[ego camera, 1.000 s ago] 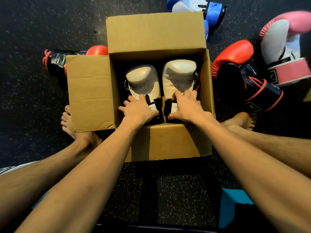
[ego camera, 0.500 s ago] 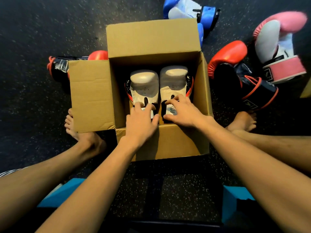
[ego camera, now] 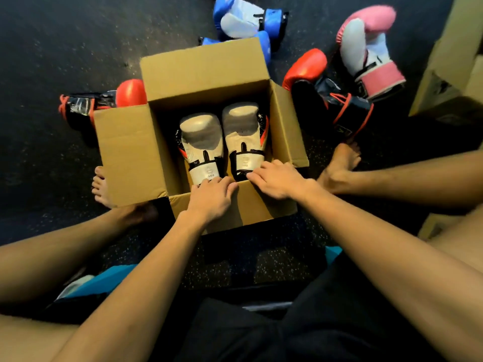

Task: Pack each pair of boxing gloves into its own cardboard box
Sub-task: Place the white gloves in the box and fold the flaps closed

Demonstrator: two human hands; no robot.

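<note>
An open cardboard box (ego camera: 130, 152) stands on the dark floor between my bare feet. Inside it lie a pair of white boxing gloves, one on the left (ego camera: 201, 131) and one on the right (ego camera: 243, 118), side by side with their cuffs toward me. My left hand (ego camera: 211, 197) rests on the near rim, fingertips touching the left glove's cuff. My right hand (ego camera: 277, 178) lies flat over the rim beside the right glove's cuff. Neither hand grips anything.
Around the box lie loose gloves: a red-and-black one (ego camera: 86, 105) behind the left flap, another red-and-black one (ego camera: 326, 95) at the right, a pink-and-white one (ego camera: 366, 48) beyond it, and blue-and-white ones (ego camera: 243, 19) at the back. Another cardboard box (ego camera: 449, 61) stands at the far right.
Both hands have drawn back from on top of the white gloves to the box's near rim. The gloves now sit lower in the box, fully uncovered.
</note>
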